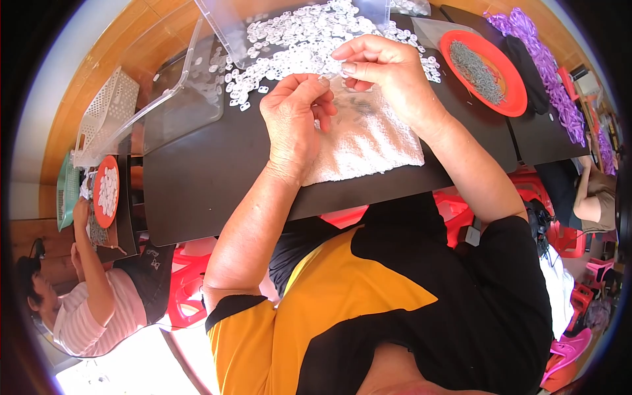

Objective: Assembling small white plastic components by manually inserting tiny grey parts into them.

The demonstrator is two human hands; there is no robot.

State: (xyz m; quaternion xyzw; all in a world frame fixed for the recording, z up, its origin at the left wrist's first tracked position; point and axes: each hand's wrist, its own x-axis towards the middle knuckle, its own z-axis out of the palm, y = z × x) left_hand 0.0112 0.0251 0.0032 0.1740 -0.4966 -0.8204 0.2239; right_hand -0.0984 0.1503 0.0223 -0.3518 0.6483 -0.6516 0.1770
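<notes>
Both hands are raised over a white towel (368, 148) that lies on the dark table's near edge. My left hand (293, 118) is closed, its thumb pressed against the bent forefinger. Whatever those fingertips hold is too small to make out. Just to the right, my right hand (388, 69) pinches with thumb and forefinger, close to the left fingertips but apart from them. Its fingertips hide any small thing in them. Right behind the hands spreads a pile of small white plastic pieces (289, 36), each with holes in it.
A clear plastic bin (220, 29) lies around the pile. On the right, a red plate (517, 99) carries grey metal pins, beside purple ribbon-like strands (559, 99). At far left another person (99, 303) works by a red plate (100, 201) of white pieces and a green basket (68, 191).
</notes>
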